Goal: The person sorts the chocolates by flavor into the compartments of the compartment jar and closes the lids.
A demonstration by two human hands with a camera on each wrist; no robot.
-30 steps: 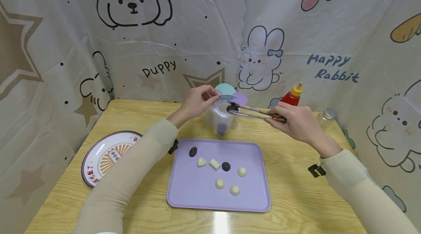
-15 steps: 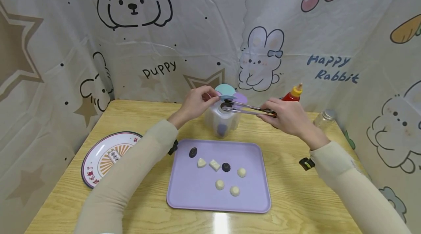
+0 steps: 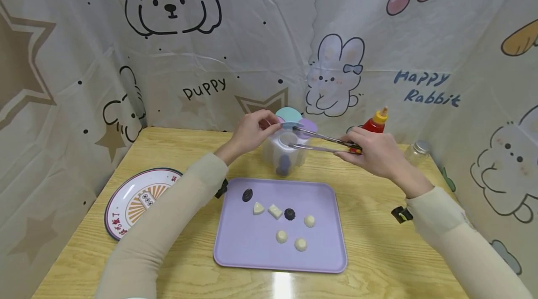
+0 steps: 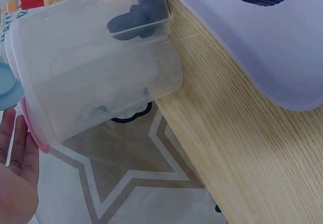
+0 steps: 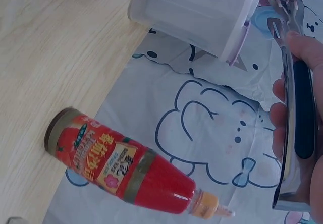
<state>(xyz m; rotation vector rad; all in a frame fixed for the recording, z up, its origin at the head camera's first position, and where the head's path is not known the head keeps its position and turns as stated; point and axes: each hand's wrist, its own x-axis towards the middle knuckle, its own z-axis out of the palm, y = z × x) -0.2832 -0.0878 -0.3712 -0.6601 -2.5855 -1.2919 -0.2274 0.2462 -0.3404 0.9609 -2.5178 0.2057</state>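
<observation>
At the back of the table stands a clear divided container (image 3: 273, 155) with flip lids, its round opening uncovered. My left hand (image 3: 252, 131) pinches the edge of the raised light-blue lid (image 4: 6, 87). My right hand (image 3: 374, 153) grips metal tongs (image 5: 288, 82) with dark handle inserts. The tong tips stand apart over the opening with nothing between them. Dark chocolates (image 4: 144, 14) lie at the bottom of one compartment. In front, a purple tray (image 3: 248, 252) bears white chocolates (image 3: 281, 236) and dark chocolates (image 3: 289, 214), spaced apart.
Left of the tray is a round patterned plate (image 3: 119, 191), partly hidden by my left sleeve. A red sauce bottle (image 5: 156, 173) with a yellow cap stands behind my right hand. A small glass jar (image 3: 418, 150) is at the right. Printed cloth (image 3: 260, 56) hangs around the table.
The tongs moved left to the opening, let the dark chocolate go into the container, and have drawn back slightly right with their tips spread. My left hand stayed at the lid.
</observation>
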